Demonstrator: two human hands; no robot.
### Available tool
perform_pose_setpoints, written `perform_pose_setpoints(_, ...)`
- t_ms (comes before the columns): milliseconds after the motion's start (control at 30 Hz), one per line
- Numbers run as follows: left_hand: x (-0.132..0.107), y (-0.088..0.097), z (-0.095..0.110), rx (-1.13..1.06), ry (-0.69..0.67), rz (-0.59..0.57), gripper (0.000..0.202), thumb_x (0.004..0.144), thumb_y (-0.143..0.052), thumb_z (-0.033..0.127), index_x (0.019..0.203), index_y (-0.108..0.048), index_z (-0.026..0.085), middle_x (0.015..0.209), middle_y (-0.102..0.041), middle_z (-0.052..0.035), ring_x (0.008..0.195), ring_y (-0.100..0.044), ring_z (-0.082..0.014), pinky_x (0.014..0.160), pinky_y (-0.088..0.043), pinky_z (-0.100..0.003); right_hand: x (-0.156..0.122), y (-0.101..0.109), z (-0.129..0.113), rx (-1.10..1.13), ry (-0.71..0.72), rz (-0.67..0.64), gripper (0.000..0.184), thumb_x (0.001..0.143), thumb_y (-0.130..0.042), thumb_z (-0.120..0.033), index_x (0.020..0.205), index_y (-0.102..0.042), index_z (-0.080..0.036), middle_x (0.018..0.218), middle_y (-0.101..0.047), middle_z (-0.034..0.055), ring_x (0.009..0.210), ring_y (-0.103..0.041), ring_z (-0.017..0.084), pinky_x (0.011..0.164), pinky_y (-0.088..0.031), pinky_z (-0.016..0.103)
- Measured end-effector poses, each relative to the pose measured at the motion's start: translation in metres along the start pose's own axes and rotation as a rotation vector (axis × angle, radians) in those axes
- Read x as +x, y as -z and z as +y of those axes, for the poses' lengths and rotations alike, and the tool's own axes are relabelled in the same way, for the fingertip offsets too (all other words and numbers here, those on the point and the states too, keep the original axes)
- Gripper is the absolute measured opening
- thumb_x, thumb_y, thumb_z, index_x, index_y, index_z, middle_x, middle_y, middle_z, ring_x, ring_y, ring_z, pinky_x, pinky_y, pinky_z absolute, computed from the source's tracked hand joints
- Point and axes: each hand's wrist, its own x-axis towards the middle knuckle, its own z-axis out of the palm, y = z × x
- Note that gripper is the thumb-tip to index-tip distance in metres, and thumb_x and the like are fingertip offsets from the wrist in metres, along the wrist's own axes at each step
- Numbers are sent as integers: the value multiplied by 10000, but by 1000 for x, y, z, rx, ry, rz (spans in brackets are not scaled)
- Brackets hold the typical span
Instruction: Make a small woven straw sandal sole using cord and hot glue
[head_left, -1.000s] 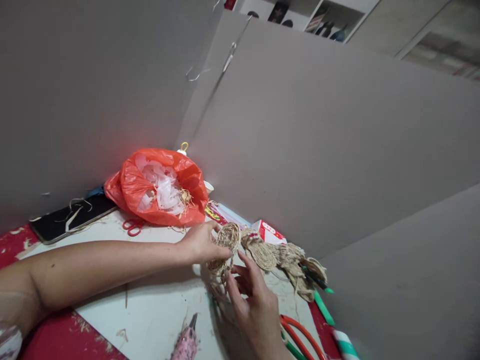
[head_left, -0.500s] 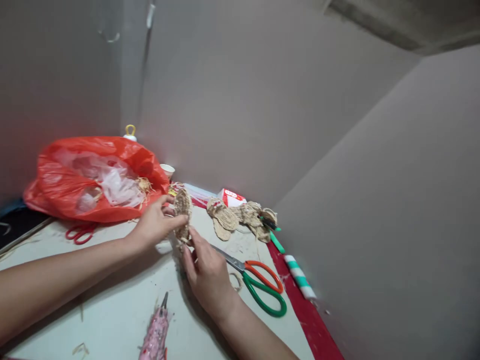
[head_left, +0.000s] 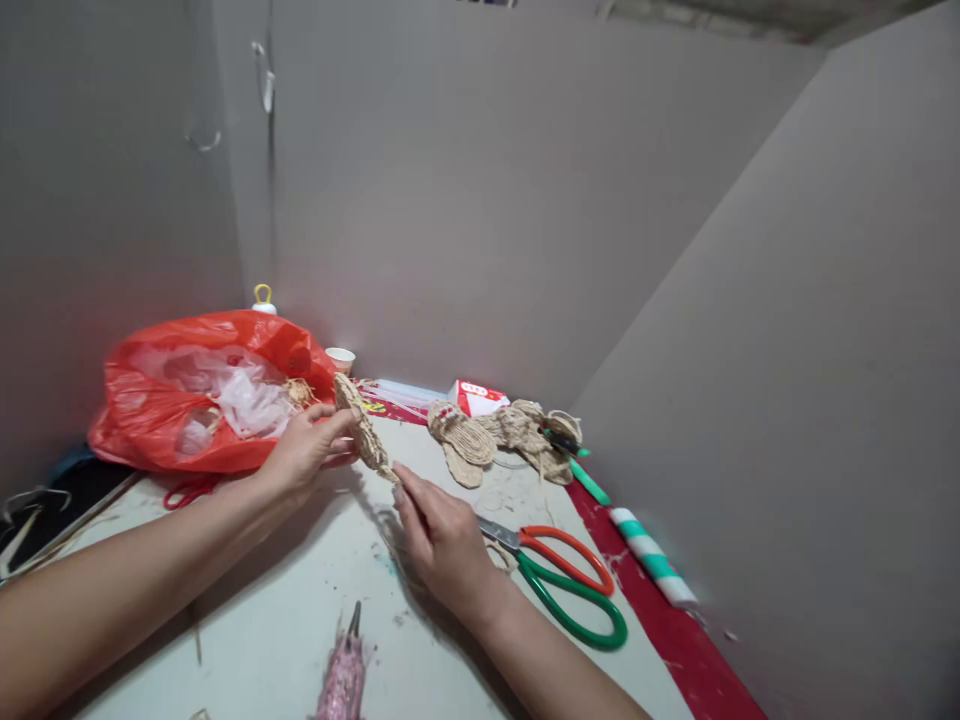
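1. Grey walls meet in a corner behind our work surface, which is pale over most of its area with a red edge along the right. We take the piece in our hands as the clock's centre.

2. Our left hand grips the woven piece by its long side, thumb against fingers. We judge that this steadies it and leaves the lower end free for the other hand.

3. Our right hand pinches that narrow lower end, towards five o'clock, between thumb and finger. Held at two places, the piece probably twists less.

4. We have it raised above the surface, apart from everything lying there, likely to give our fingers room around it.

5. At nine o'clock sits the red plastic bag, its mouth open; at three, a cluster of similar woven pieces. Scissors lie at four, handles turned towards our right side, perhaps for easy reach. At six, a pink-covered tool points its dark tip away from us.

6. Our piece is straw-coloured, corded and rough-edged, leaning left at its top. We see it nearly edge-on, so its full face is hidden.
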Motion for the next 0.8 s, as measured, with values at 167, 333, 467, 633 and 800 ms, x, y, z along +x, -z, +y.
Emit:
perform_pose_setpoints(167, 4, 5, 15, -91, -43, 28, 335, 612, -778, 361, 804, -591, 162, 770, -699, -33, 616, -662, -134, 594, -534, -249, 0, -2, 10, 91, -119, -19, 268, 930, -483, -196, 1142, -647, -182, 1011, -760, 96, 871, -733, 213, 791, -596, 324)
perform_pose_setpoints(333, 14, 18, 35, -163, -170, 74, 250, 675, -725, 346, 776, -578, 171, 726, -682, 0, 643, -665, -121, 670, -540, -247, -2, -2, 16, 116, -182, -62, 250, 905, -507, -259, 1050, -694, -178, 919, -775, 86, 753, -741, 203, 702, -597, 287)
perform_pose_setpoints(467, 18, 28, 43, -155, -166, 12, 239, 681, -730, 330, 790, -584, 175, 722, -686, -6, 650, -667, -128, 693, -539, -266, 6, 17, 32, 32, -283, 6, 275, 894, -508, -313, 983, -706, -146, 791, -771, 95, 640, -722, 199, 602, -578, 269)
perform_pose_setpoints(633, 11, 24, 32, -85, 55, -257, 292, 621, -771, 341, 774, -585, 176, 645, -672, -10, 615, -670, -166, 651, -533, -302, 27, 59, 56, -182, -415, 159, 355, 824, -544, -315, 1079, -665, -101, 879, -753, 163, 663, -700, 266, 584, -562, 395)
perform_pose_setpoints(800, -1, 15, 17, -17, 263, -532, 371, 574, -780, 393, 807, -618, 154, 662, -689, -46, 744, -709, -242, 746, -533, -370, 34, 75, 18, -219, -290, 346, 404, 854, -543, -290, 1242, -572, -180, 1164, -664, 142, 1051, -629, 268, 919, -482, 459)
